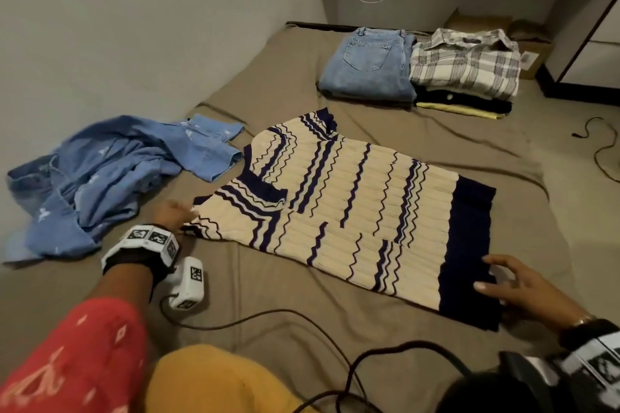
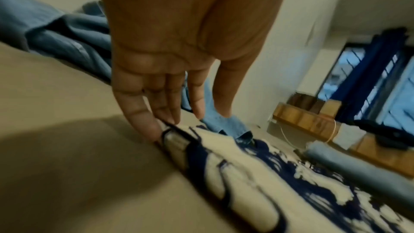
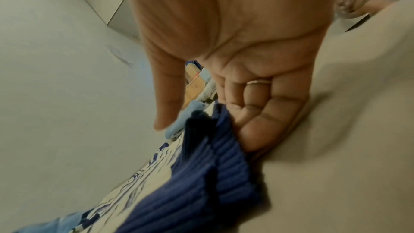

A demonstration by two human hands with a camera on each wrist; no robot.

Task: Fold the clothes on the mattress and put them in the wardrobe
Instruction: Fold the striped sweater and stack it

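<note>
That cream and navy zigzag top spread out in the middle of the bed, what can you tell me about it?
The striped knit top looks like a ribbed knit, cream with wavy navy stripes, a navy neckline and a wide plain navy hem band. It lies spread flat on the brown mattress, not yet folded, with one sleeve end lying close to the crumpled blue shirt. The left hand touches its shoulder edge with straight fingers; the right hand has its fingers at the navy hem corner, thumb above.

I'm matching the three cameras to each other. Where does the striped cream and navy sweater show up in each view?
Head: striped sweater spread flat mid-frame on the mattress.
Left wrist: lower right, below the fingertips.
Right wrist: bottom centre, navy hem by the fingers.
Shared landmark: crumpled blue shirt.
</note>
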